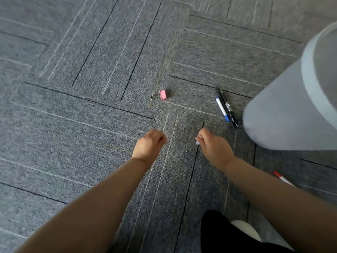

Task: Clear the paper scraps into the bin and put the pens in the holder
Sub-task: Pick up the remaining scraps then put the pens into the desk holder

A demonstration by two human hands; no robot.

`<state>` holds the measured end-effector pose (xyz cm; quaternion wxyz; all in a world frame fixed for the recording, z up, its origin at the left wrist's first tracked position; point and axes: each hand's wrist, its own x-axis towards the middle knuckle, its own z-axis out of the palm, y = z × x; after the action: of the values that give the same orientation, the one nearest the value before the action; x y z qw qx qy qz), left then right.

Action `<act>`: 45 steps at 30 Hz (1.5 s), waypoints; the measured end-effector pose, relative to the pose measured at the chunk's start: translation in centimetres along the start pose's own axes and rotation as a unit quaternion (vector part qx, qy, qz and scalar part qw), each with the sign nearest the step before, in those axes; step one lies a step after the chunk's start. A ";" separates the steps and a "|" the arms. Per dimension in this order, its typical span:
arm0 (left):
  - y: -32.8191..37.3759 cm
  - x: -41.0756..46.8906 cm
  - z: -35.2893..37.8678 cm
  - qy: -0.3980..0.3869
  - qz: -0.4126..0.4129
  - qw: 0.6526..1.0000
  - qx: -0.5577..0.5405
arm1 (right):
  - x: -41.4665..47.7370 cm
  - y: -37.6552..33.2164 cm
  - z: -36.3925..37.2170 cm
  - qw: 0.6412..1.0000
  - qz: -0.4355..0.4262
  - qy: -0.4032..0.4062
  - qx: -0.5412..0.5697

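Observation:
Both hands hover low over grey carpet. My right hand (pixel 212 143) is closed around a small pale paper scrap (pixel 197 140) that peeks out at its fingertips. My left hand (pixel 150 141) is curled shut and blurred; nothing shows in it. A white pen with a blue cap (pixel 222 109) and a black pen (pixel 228 108) lie side by side on the floor just beyond my right hand, next to the pale grey bin (pixel 284 110) at the right. A red-capped pen (pixel 282 178) lies beside my right forearm.
A pink binder clip (pixel 162 94) lies on the carpet (pixel 91 125) ahead of my left hand. My dark trouser leg and a white shoe (pixel 244 229) show at the bottom right. No pen holder is in view.

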<state>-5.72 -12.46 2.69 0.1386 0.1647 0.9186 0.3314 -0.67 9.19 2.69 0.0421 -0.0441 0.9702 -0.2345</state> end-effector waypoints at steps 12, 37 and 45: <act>23.6 10.1 -7.6 0.117 0.313 0.934 -0.124 | -2.9 -4.6 -22.7 0.922 0.044 0.382 0.037; 22.5 6.4 2.3 -0.008 0.543 0.838 0.055 | -16.6 3.7 -18.9 0.933 0.165 0.302 -0.104; 16.4 8.1 7.8 -0.187 0.404 0.855 0.266 | -17.7 10.0 -11.3 0.919 0.391 -0.002 -0.058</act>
<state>-6.76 7.04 6.47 0.1125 0.6110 0.7810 0.0640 15.09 25.01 9.16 0.1296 0.3359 0.9219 -0.1427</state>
